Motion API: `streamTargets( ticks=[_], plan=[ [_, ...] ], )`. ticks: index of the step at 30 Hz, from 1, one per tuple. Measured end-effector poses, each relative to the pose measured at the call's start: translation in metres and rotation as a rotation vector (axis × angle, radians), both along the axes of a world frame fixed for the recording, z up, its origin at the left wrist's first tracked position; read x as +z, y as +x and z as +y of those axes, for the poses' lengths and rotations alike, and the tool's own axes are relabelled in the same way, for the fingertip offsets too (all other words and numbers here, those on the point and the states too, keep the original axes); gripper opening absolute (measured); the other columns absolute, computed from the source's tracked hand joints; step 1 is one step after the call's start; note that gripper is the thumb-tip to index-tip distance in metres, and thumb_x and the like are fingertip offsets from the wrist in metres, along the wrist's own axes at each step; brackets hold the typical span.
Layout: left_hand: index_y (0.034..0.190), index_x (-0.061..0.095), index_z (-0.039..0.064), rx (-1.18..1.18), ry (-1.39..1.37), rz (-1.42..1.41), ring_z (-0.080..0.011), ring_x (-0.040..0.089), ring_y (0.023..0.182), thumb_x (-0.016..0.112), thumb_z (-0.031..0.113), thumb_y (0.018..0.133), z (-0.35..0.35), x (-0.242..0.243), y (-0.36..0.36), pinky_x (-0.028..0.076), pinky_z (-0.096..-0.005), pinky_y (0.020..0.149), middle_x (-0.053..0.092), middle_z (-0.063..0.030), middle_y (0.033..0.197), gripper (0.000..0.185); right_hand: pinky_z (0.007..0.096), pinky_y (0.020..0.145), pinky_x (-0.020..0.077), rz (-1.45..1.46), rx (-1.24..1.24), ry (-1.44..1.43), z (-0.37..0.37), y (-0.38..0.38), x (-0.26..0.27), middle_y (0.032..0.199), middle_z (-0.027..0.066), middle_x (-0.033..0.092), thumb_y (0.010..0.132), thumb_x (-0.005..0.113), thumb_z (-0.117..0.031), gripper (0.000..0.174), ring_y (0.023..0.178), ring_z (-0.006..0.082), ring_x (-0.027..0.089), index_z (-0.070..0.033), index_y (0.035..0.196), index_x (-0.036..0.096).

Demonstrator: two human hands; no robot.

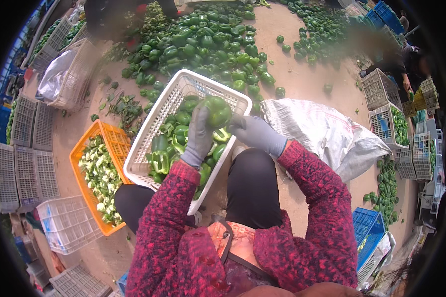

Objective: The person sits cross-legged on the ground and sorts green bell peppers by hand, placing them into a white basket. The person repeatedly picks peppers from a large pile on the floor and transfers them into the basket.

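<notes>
A whole green bell pepper (219, 110) is in my left hand (199, 137), which wears a grey glove. My right hand (259, 133), gloved the same way, is beside the pepper's right side with its fingers curled in. Whether those fingers hold anything small is hidden. Both hands are over a white plastic basket (141, 159) between my knees. Inside it lie whole green peppers and opened pepper pieces (160, 161). Left of the basket, an orange crate (82, 178) holds pale green pepper cores and stem ends (100, 182).
A large heap of green peppers (204, 41) spreads ahead on the floor. A white woven sack (316, 130) lies to the right. Stacked grey crates (26, 174) line the left; a blue crate (368, 230) is at lower right. A person (412, 63) works at far right.
</notes>
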State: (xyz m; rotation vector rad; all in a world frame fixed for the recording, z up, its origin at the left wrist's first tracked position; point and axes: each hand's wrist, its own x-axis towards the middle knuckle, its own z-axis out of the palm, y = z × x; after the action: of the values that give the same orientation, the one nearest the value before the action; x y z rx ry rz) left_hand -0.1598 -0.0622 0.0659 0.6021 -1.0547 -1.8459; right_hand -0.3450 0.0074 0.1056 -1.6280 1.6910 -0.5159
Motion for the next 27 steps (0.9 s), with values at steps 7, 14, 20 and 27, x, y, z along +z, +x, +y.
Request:
streamTargets(
  ticks=[7, 14, 20, 27],
  plan=[
    [0.142, 0.047, 0.004, 0.320, -0.108, -0.270, -0.0176, 0.059, 0.115, 0.058, 0.056, 0.103, 0.005, -0.009, 0.046, 0.050, -0.0327, 0.102, 0.059, -0.0093, 0.127, 0.067, 0.0455, 0.090, 0.0538, -0.012, 0.090, 0.008, -0.038, 0.059, -0.034, 0.106, 0.0200, 0.073, 0.092, 0.057, -0.018, 0.028, 0.104, 0.0383, 0.069, -0.005, 0.115, 0.068],
    [0.136, 0.052, 0.001, 0.567, -0.099, -0.501, -0.0162, 0.059, 0.109, 0.067, 0.052, 0.099, -0.021, -0.054, 0.060, 0.050, -0.0304, 0.096, 0.060, -0.0102, 0.123, 0.065, 0.0453, 0.081, 0.0547, 0.094, 0.117, 0.023, -0.089, 0.084, -0.084, 0.095, 0.0198, 0.073, 0.089, 0.058, -0.017, 0.020, 0.091, 0.0383, 0.070, -0.002, 0.094, 0.069],
    [0.122, 0.065, 0.008, 0.325, 0.330, 0.166, -0.0118, 0.061, 0.101, 0.061, 0.042, 0.102, -0.023, -0.087, 0.090, 0.050, -0.0310, 0.092, 0.065, -0.0025, 0.113, 0.040, 0.0313, 0.056, 0.0469, -0.677, 0.089, 0.638, -0.098, 0.082, -0.084, 0.066, 0.0009, 0.054, 0.093, 0.064, -0.022, 0.026, 0.059, 0.0142, 0.055, -0.003, 0.075, 0.059],
    [0.133, 0.060, 0.001, 0.472, 0.026, -0.556, -0.0189, 0.061, 0.114, 0.068, 0.044, 0.096, -0.047, -0.118, 0.101, 0.049, -0.0333, 0.101, 0.064, -0.0103, 0.127, 0.057, 0.0303, 0.070, 0.0528, -0.377, -0.118, 0.195, -0.077, 0.076, -0.060, 0.085, 0.0049, 0.068, 0.095, 0.069, -0.033, 0.035, 0.076, 0.0132, 0.063, 0.001, 0.105, 0.071]
  ],
)
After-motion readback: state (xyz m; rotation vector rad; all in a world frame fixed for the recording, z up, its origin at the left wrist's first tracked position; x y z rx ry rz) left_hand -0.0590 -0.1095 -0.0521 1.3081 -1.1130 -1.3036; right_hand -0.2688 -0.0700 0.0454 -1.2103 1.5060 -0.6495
